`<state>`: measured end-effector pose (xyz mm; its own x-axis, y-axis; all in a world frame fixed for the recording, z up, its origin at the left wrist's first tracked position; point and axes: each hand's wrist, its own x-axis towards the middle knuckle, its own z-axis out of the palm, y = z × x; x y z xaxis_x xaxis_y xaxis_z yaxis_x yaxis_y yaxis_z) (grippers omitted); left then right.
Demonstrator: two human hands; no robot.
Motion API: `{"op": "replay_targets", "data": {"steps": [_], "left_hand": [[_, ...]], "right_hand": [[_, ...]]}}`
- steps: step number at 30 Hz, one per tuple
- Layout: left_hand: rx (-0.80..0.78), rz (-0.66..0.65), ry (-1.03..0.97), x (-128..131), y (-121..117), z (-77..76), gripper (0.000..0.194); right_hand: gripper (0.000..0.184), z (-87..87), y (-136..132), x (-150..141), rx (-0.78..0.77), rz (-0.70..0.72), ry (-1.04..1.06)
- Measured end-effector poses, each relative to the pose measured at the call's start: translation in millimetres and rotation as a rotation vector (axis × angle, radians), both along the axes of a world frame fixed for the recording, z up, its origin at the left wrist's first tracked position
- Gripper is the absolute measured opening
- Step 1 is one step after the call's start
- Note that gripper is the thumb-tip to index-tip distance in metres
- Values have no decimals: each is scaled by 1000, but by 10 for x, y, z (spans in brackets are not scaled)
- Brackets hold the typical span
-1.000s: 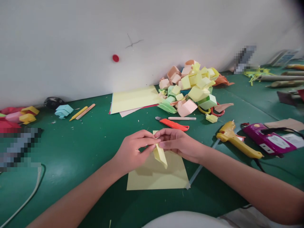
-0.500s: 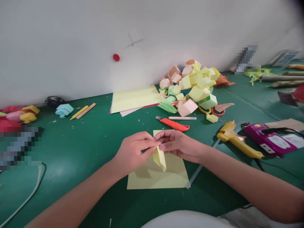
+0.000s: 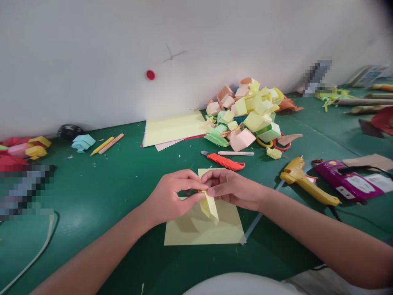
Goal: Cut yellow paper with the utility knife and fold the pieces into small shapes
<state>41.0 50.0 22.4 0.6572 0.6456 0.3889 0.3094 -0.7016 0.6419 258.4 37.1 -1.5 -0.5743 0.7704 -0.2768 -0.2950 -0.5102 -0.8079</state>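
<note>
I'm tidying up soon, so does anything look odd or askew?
Yes: the wall is mostly plain, but has a red disc and dark branching lines, perhaps a crack; I cannot tell. A pale stick runs untidily from the glue gun to a corner of the near yellow sheet.

No text is legible; the purple box (image 3: 333, 174) bears a blurred label (image 3: 357, 186).

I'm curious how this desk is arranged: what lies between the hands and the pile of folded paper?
In the head view, an orange-red cutter and a slim pale stick lie there, the stick nearer the pile.
</note>
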Motion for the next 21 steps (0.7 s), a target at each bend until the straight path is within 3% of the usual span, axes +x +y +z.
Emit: {"op": "replay_targets", "data": {"steps": [4, 9, 14, 21], "left_hand": [[63, -34, 6, -17, 6, 10, 20], [192, 2, -13, 17, -55, 9, 18], [234, 42, -57, 50, -112, -26, 14], [157, 17, -7, 33, -102, -1, 20]], "right_hand": [[30, -29, -3, 21, 5, 16, 23], [31, -92, -1, 23, -81, 53, 82], [31, -119, 7, 19, -55, 62, 66], [32, -90, 9, 36, -57, 28, 60]]}}
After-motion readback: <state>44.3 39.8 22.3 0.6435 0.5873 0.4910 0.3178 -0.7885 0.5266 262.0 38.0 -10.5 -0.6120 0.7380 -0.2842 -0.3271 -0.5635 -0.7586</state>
